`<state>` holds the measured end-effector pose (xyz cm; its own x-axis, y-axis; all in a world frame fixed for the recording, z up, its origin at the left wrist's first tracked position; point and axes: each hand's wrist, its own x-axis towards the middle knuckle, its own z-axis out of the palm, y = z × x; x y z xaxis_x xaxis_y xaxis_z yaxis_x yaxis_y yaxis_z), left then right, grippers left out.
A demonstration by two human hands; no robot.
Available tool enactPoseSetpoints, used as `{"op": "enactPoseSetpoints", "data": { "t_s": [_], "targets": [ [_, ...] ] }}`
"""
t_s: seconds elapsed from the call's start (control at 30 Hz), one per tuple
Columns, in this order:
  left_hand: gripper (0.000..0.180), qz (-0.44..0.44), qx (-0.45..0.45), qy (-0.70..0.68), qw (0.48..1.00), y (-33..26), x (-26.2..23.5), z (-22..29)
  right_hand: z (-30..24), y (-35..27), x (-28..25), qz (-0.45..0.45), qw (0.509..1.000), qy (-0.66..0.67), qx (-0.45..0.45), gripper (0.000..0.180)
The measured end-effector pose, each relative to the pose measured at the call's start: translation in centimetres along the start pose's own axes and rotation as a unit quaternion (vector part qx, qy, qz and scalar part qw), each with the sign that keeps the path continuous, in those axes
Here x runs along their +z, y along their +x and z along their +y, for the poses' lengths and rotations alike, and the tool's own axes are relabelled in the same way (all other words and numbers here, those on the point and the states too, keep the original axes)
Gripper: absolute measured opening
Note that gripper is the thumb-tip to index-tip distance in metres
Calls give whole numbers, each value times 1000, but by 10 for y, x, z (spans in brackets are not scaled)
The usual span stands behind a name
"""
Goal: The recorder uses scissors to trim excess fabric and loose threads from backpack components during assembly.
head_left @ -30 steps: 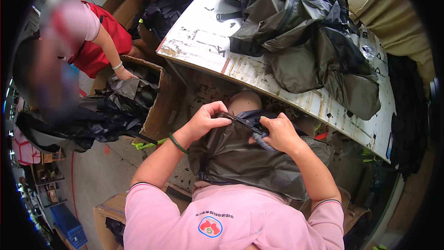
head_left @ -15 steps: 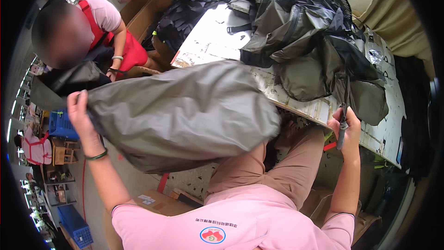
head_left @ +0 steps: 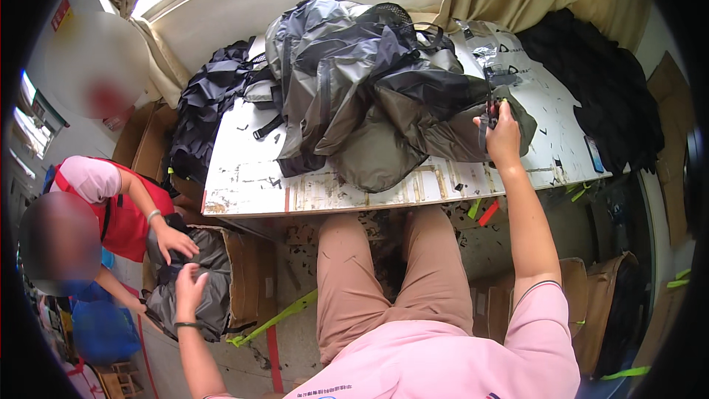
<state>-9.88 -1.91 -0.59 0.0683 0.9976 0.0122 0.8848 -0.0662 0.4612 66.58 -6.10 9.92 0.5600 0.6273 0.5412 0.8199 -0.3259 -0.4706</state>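
My left hand (head_left: pixel 190 294) is held out on the left with its fingers apart and nothing in them, over grey fabric (head_left: pixel 210 273) bunched in a cardboard box (head_left: pixel 251 281). A co-worker's hand (head_left: pixel 176 242) reaches over that fabric, close to mine. My right hand (head_left: pixel 504 139) is closed round a slim dark scissors-like tool (head_left: pixel 484 131), raised at the right of the white table (head_left: pixel 244 155). Behind the tool lies the olive-grey end of a heap of thin grey and black bags (head_left: pixel 332 81), with mesh, straps and a buckle showing.
Black fabric (head_left: pixel 602 96) is piled on the table's right side, and more dark fabric (head_left: pixel 210 96) at its left. The co-worker in a red apron (head_left: pixel 133 214) stands at the left. Cartons (head_left: pixel 583 303) are on the floor at right; scraps lie under the table.
My left hand has let go of the large grey fabric piece; grey fabric now shows in the box beside the co-worker. My view has swung toward the table. My right hand keeps its dark tool.
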Motion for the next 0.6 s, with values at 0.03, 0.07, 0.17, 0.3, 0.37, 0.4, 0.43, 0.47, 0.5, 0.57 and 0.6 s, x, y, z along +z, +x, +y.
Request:
{"op": "enactPoseSetpoints", "data": {
  "t_s": [0.03,0.07,0.17,0.3,0.37,0.4,0.43,0.47,0.5,0.57,0.6],
  "targets": [
    [30,-105,12,-145,984,22,28,49,24,13,-2,5,999,-44,0,37],
    [27,-220,-27,-305,926,35,48,107,33,23,-6,-9,998,-65,13,39],
    [22,-313,38,-384,868,69,95,255,61,43,-12,6,995,-94,-26,37],
    [26,-221,289,-382,849,99,152,397,79,55,-29,-79,993,-80,19,31],
    [50,-12,483,-186,856,105,148,454,72,59,-53,-19,999,-39,21,25],
    [64,47,501,-149,851,111,150,475,79,65,-74,48,999,-14,-21,26],
    [74,91,492,-120,858,118,152,497,80,73,-105,93,994,37,-51,30],
    [79,127,471,-118,865,127,149,512,64,79,-138,108,986,113,-51,29],
    [79,135,454,-131,871,135,146,525,51,85,-172,138,965,206,-80,24],
    [79,147,437,-142,876,147,137,545,32,98,-232,243,945,113,-188,27],
    [78,105,452,-114,878,148,131,556,24,103,-263,282,933,105,-198,26]
  ]
}}
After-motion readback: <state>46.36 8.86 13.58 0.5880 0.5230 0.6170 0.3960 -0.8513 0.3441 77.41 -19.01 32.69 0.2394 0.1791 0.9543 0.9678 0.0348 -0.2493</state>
